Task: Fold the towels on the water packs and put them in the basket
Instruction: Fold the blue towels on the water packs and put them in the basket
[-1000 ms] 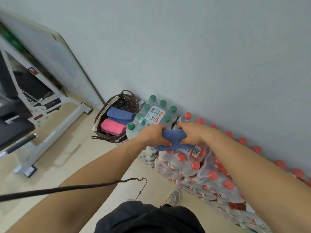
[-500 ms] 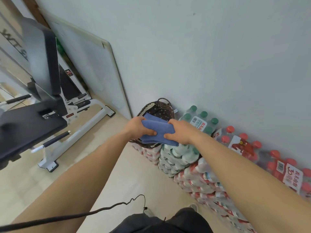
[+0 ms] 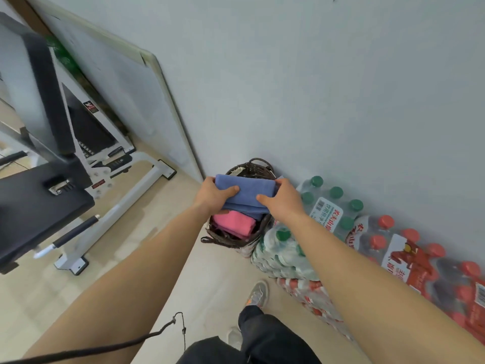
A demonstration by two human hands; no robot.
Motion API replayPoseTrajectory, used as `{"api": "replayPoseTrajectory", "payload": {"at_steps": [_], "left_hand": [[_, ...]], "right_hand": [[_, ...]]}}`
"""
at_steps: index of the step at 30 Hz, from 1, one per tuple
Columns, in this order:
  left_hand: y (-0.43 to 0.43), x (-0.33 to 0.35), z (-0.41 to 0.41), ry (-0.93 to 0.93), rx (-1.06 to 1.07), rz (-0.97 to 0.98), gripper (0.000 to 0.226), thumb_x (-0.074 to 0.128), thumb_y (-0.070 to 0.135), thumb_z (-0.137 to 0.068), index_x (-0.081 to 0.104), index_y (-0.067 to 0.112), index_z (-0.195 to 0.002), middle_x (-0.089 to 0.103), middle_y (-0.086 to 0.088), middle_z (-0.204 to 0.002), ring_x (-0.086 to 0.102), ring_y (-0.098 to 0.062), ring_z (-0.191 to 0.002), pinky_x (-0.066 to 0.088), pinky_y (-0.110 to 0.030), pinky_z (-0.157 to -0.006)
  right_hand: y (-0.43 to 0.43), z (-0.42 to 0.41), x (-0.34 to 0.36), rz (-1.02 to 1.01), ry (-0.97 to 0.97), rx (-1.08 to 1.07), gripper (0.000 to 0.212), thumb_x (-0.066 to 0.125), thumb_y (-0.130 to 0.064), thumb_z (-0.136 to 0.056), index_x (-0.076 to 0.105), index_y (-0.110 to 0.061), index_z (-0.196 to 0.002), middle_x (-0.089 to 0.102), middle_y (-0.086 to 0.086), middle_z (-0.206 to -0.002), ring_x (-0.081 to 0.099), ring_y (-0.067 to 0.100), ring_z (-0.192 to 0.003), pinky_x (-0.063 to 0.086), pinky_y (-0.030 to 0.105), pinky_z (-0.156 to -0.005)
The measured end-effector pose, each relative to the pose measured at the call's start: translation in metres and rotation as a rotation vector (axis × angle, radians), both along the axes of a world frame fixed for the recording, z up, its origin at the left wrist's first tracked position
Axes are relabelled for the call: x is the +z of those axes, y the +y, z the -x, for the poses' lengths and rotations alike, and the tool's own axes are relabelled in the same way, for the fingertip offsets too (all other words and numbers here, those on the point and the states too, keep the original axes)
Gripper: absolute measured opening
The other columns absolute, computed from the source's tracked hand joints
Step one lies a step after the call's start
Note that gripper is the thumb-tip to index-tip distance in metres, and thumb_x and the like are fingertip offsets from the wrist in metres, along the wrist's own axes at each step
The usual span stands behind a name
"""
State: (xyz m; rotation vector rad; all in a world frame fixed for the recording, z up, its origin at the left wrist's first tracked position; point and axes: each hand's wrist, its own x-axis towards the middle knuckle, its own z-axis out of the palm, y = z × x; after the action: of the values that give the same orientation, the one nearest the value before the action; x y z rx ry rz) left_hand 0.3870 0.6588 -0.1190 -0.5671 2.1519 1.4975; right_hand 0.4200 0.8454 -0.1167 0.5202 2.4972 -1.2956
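Head view: the left hand [image 3: 214,197] and the right hand [image 3: 282,200] each grip one end of a folded blue towel [image 3: 246,191], thumbs on top and fingers [image 3: 223,213] curled round it. They hold it just above the dark wicker basket [image 3: 231,240], where a folded pink towel [image 3: 233,225] lies beside another blue fold that is mostly hidden under the held one. The basket stands by the wall, touching the green-capped water packs [image 3: 328,206], with red-capped packs [image 3: 409,256] farther right. To the left are a leaning white panel [image 3: 126,101] and a black padded bench [image 3: 39,206], and a black cable [image 3: 147,340] and a grey shoe [image 3: 257,294] show in the foreground.
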Motion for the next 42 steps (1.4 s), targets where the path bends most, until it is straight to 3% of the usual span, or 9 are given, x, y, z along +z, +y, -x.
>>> {"api": "replayPoseTrajectory", "payload": {"at_steps": [6, 12, 18, 23, 26, 32, 35, 38, 42], "left_hand": [[0.015, -0.035, 0.048, -0.05, 0.022, -0.011, 0.006, 0.06, 0.005, -0.086, 0.06, 0.004, -0.092, 0.059, -0.013, -0.083, 0.062, -0.027, -0.074, 0.057, -0.04, -0.069], [0.021, -0.076, 0.079, 0.06, -0.094, 0.232, 0.048, 0.068, 0.01, -0.082, 0.049, 0.009, -0.125, 0.06, -0.003, -0.096, 0.066, -0.027, -0.091, 0.057, -0.04, -0.081], [0.03, -0.117, 0.101, 0.124, -0.175, 0.357, 0.041, 0.06, 0.013, -0.088, 0.041, 0.01, -0.124, 0.054, 0.0, -0.093, 0.058, -0.027, -0.09, 0.051, -0.041, -0.083], [0.037, -0.142, 0.103, 0.138, -0.222, 0.34, 0.036, 0.053, 0.008, -0.093, 0.037, 0.004, -0.125, 0.05, -0.003, -0.101, 0.049, -0.019, -0.091, 0.038, -0.03, -0.077], [0.032, -0.156, 0.098, 0.192, -0.233, 0.357, 0.037, 0.055, 0.01, -0.092, 0.042, 0.004, -0.126, 0.056, -0.004, -0.115, 0.056, -0.018, -0.099, 0.039, -0.027, -0.079], [0.021, -0.17, 0.084, 0.233, -0.239, 0.338, 0.055, 0.051, 0.016, -0.094, 0.021, 0.022, -0.14, 0.056, -0.014, -0.116, 0.06, -0.024, -0.076, 0.049, -0.036, -0.064], [0.018, -0.169, 0.079, 0.279, -0.3, 0.366, 0.047, 0.049, 0.016, -0.097, 0.026, 0.016, -0.138, 0.053, -0.012, -0.124, 0.06, -0.023, -0.077, 0.048, -0.037, -0.062], [0.016, -0.169, 0.076, 0.323, -0.443, 0.457, 0.031, 0.046, 0.014, -0.098, 0.038, 0.011, -0.128, 0.049, -0.014, -0.128, 0.061, -0.036, -0.094, 0.048, -0.043, -0.07], [0.013, -0.171, 0.079, 0.308, -0.61, 0.56, 0.039, 0.042, 0.012, -0.097, 0.038, 0.01, -0.136, 0.049, -0.019, -0.132, 0.06, -0.043, -0.098, 0.048, -0.044, -0.071]], "right_hand": [[-0.005, 0.04, -0.044, 0.0, 0.042, -0.226, 0.047, 0.077, -0.018, -0.082, 0.039, -0.012, -0.108, 0.059, 0.011, -0.113, 0.06, 0.032, -0.103, 0.046, 0.034, -0.08], [-0.021, 0.07, -0.092, -0.064, 0.062, -0.327, 0.04, 0.068, -0.006, -0.083, 0.037, -0.009, -0.108, 0.055, 0.013, -0.116, 0.058, 0.033, -0.104, 0.05, 0.042, -0.084], [-0.033, 0.09, -0.132, -0.106, 0.106, -0.454, 0.032, 0.059, -0.001, -0.086, 0.04, -0.009, -0.111, 0.05, 0.012, -0.12, 0.056, 0.032, -0.103, 0.048, 0.041, -0.083], [-0.041, 0.096, -0.16, -0.155, 0.122, -0.509, 0.04, 0.058, -0.005, -0.091, 0.039, -0.006, -0.126, 0.046, 0.012, -0.131, 0.055, 0.034, -0.112, 0.049, 0.044, -0.089], [-0.049, 0.094, -0.174, -0.171, 0.104, -0.526, 0.04, 0.06, -0.008, -0.091, 0.04, -0.005, -0.126, 0.047, 0.012, -0.129, 0.055, 0.033, -0.112, 0.049, 0.043, -0.09], [-0.061, 0.085, -0.182, -0.258, 0.077, -0.46, 0.033, 0.055, -0.001, -0.088, 0.041, -0.008, -0.117, 0.051, 0.018, -0.119, 0.055, 0.037, -0.103, 0.049, 0.045, -0.081], [-0.063, 0.085, -0.185, -0.34, 0.058, -0.398, 0.038, 0.055, -0.002, -0.09, 0.04, -0.009, -0.125, 0.052, 0.019, -0.121, 0.056, 0.038, -0.106, 0.049, 0.046, -0.084], [-0.065, 0.084, -0.187, -0.409, 0.039, -0.334, 0.039, 0.054, -0.003, -0.092, 0.039, -0.01, -0.127, 0.05, 0.019, -0.123, 0.054, 0.039, -0.109, 0.048, 0.046, -0.083], [-0.066, 0.083, -0.183, -0.514, -0.003, -0.241, 0.039, 0.045, -0.005, -0.094, 0.039, -0.01, -0.132, 0.05, 0.02, -0.121, 0.055, 0.04, -0.104, 0.047, 0.045, -0.077]]}}
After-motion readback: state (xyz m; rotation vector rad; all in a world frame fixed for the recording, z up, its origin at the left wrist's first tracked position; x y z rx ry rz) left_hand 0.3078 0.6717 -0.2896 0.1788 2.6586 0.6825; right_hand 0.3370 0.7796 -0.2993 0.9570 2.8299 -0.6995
